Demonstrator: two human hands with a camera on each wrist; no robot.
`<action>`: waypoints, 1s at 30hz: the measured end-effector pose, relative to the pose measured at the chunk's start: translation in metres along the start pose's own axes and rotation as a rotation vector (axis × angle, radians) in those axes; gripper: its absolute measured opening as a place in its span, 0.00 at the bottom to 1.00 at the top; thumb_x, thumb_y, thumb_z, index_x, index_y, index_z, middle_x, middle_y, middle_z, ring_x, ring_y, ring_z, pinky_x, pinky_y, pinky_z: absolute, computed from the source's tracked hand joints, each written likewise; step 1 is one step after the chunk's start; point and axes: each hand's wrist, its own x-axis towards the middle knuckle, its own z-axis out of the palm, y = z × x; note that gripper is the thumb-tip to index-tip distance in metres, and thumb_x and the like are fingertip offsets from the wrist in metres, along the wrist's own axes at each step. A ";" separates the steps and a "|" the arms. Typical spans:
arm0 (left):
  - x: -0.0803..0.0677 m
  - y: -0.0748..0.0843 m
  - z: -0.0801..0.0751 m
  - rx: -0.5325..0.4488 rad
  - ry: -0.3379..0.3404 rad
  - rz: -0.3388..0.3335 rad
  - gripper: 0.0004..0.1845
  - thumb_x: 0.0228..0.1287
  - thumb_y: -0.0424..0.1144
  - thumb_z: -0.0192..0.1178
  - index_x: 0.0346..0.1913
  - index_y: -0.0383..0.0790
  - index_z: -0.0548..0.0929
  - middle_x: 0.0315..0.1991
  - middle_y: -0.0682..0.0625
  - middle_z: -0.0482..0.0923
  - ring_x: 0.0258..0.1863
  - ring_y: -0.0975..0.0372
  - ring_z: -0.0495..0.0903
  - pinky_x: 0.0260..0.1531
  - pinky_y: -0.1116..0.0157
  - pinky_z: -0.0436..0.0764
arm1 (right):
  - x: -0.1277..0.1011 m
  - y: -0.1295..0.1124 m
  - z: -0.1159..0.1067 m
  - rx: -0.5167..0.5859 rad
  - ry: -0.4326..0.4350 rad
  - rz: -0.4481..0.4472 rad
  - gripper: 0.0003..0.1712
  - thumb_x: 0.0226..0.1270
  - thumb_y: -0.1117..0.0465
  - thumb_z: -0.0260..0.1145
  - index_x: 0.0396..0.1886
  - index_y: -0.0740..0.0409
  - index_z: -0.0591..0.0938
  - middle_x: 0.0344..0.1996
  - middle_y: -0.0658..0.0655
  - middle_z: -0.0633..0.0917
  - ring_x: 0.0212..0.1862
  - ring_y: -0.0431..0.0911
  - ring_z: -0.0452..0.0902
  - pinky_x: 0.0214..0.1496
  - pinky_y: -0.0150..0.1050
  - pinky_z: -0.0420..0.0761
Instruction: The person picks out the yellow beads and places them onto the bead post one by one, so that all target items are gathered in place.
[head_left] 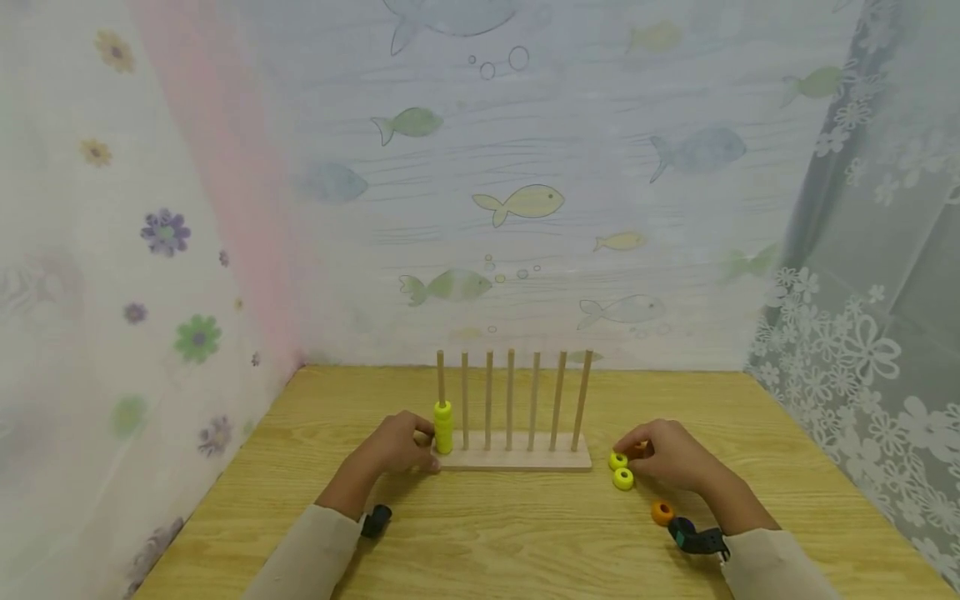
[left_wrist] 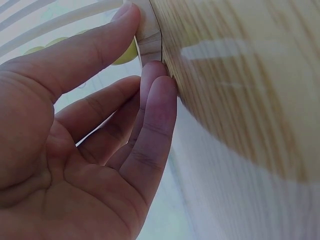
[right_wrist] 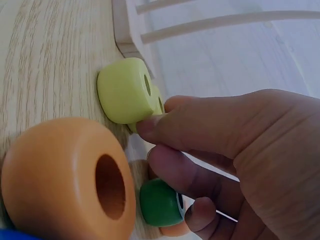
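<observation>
- While the left hand presses straight fingers against the peg rack base's left end, holding nothing,
- the right hand, just right of the rack, curls over beads: fingertip touching a yellow bead; green bead beneath.

Both forearms reach forward in beige sleeves, each wrist bearing a small dark strapped device. The left hand lies low with its palm turned inward, fingers straight and close together, the thumb stretched above them. The right hand arches knuckles up, its fingers curled downward with the tips drawn in
</observation>
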 end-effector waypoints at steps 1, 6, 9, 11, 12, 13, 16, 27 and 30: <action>0.000 0.000 0.000 -0.002 0.001 -0.003 0.32 0.43 0.47 0.77 0.56 0.45 0.81 0.60 0.42 0.74 0.58 0.45 0.73 0.50 0.46 0.76 | 0.000 0.001 0.001 -0.003 -0.002 -0.002 0.15 0.57 0.62 0.72 0.45 0.48 0.87 0.41 0.49 0.86 0.36 0.41 0.79 0.35 0.33 0.79; 0.002 -0.003 0.003 0.005 -0.003 0.004 0.33 0.42 0.47 0.77 0.56 0.45 0.82 0.60 0.42 0.75 0.59 0.44 0.72 0.50 0.45 0.76 | 0.002 0.006 0.006 -0.011 -0.004 -0.002 0.15 0.55 0.59 0.73 0.45 0.47 0.86 0.39 0.46 0.85 0.35 0.41 0.77 0.34 0.33 0.78; 0.003 -0.003 0.003 0.010 -0.002 0.008 0.33 0.42 0.47 0.77 0.56 0.45 0.82 0.60 0.42 0.75 0.59 0.44 0.72 0.51 0.44 0.76 | 0.003 0.006 0.009 -0.036 0.016 0.009 0.14 0.55 0.59 0.73 0.43 0.45 0.87 0.36 0.44 0.84 0.33 0.39 0.75 0.34 0.33 0.77; 0.002 -0.004 0.002 0.009 -0.001 0.012 0.33 0.42 0.47 0.77 0.56 0.45 0.82 0.60 0.42 0.75 0.59 0.44 0.72 0.51 0.44 0.76 | 0.004 0.004 0.010 -0.053 0.031 0.020 0.13 0.55 0.60 0.73 0.42 0.44 0.87 0.35 0.43 0.84 0.31 0.39 0.74 0.33 0.33 0.76; 0.002 -0.003 0.002 0.008 0.000 0.012 0.33 0.43 0.47 0.77 0.56 0.45 0.81 0.60 0.42 0.75 0.59 0.44 0.73 0.50 0.45 0.76 | 0.004 0.003 0.011 -0.057 0.038 0.025 0.13 0.54 0.60 0.73 0.41 0.43 0.87 0.34 0.43 0.83 0.31 0.39 0.74 0.33 0.33 0.76; 0.001 -0.003 0.001 0.005 0.001 0.010 0.33 0.43 0.47 0.77 0.56 0.44 0.81 0.60 0.42 0.74 0.59 0.44 0.72 0.51 0.45 0.76 | 0.004 0.002 0.011 -0.062 0.043 0.030 0.13 0.54 0.60 0.73 0.41 0.42 0.87 0.35 0.43 0.83 0.32 0.39 0.74 0.33 0.33 0.76; 0.001 -0.002 0.000 0.004 0.002 0.013 0.33 0.43 0.47 0.77 0.57 0.44 0.81 0.61 0.42 0.74 0.58 0.44 0.73 0.50 0.46 0.76 | 0.006 -0.001 0.010 -0.062 0.054 0.031 0.13 0.54 0.61 0.72 0.40 0.43 0.87 0.35 0.43 0.84 0.31 0.40 0.74 0.33 0.33 0.76; 0.000 -0.002 0.000 0.011 0.002 0.005 0.33 0.43 0.48 0.77 0.56 0.45 0.81 0.61 0.42 0.74 0.59 0.44 0.72 0.51 0.45 0.76 | 0.006 -0.010 0.007 -0.012 0.046 -0.072 0.13 0.55 0.56 0.74 0.41 0.44 0.85 0.37 0.45 0.84 0.29 0.40 0.76 0.30 0.33 0.78; 0.001 -0.002 0.000 0.007 0.005 0.006 0.33 0.43 0.48 0.77 0.56 0.45 0.81 0.61 0.42 0.74 0.59 0.44 0.72 0.51 0.45 0.75 | 0.008 -0.013 0.005 -0.005 0.050 -0.104 0.13 0.56 0.58 0.73 0.42 0.45 0.85 0.37 0.46 0.84 0.28 0.40 0.75 0.27 0.33 0.78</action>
